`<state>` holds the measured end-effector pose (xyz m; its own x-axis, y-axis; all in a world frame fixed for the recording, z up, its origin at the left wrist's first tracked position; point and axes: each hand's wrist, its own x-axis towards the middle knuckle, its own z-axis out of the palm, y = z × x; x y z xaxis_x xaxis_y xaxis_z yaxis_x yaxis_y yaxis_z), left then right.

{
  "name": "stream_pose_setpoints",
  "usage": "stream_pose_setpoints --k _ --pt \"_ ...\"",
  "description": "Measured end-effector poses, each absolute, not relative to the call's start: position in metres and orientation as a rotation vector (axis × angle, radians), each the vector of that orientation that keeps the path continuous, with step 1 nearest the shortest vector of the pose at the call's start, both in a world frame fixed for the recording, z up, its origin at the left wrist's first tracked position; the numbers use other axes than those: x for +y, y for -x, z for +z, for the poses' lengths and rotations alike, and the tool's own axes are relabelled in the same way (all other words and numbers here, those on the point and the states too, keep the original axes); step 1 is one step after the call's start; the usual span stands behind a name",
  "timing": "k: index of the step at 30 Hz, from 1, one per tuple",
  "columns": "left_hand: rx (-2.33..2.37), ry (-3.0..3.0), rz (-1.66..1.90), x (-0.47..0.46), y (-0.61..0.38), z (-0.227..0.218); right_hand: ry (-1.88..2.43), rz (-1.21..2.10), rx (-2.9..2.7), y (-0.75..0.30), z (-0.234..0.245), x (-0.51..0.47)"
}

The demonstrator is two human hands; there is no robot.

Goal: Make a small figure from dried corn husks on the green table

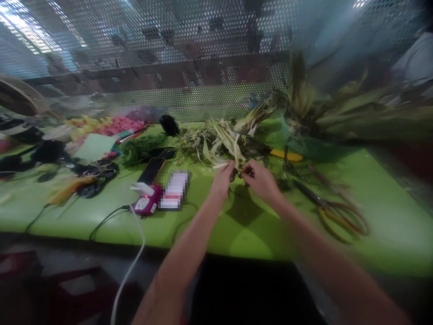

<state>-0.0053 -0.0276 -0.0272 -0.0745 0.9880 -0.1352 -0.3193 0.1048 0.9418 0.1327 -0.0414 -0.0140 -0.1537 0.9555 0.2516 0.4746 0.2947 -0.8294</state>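
Both my hands meet over a green table (243, 230), near a heap of pale dried leaves (223, 137). My left hand (222, 179) pinches the end of a pale leaf strip (233, 158) that runs up into the heap. My right hand (260, 180) is closed in a pinch just to the right of it, on the same strip or a thin piece beside it; blur hides which.
Large scissors (333, 210) lie right of my hands, a yellow-handled tool (287, 155) behind them. A phone (152, 169), a pink device (146, 204) with white cable, black cords and pink and yellow material sit left. Green leafy bundles (338, 113) stand back right before perforated metal.
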Motion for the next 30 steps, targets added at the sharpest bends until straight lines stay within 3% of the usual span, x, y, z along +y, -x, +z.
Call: stream_pose_setpoints --k 8,18,30 --pt "0.970 -0.690 1.321 -0.0268 0.0079 -0.0251 1.177 0.946 -1.615 -0.1355 -0.0183 -0.0354" --pt "0.974 -0.986 1.297 -0.0279 0.0092 -0.0262 1.108 1.423 -1.279 -0.1305 -0.0200 -0.0318" --pt "0.936 -1.020 1.234 -0.0339 0.0078 -0.0215 1.148 1.156 -1.162 -0.1300 -0.0172 -0.0326"
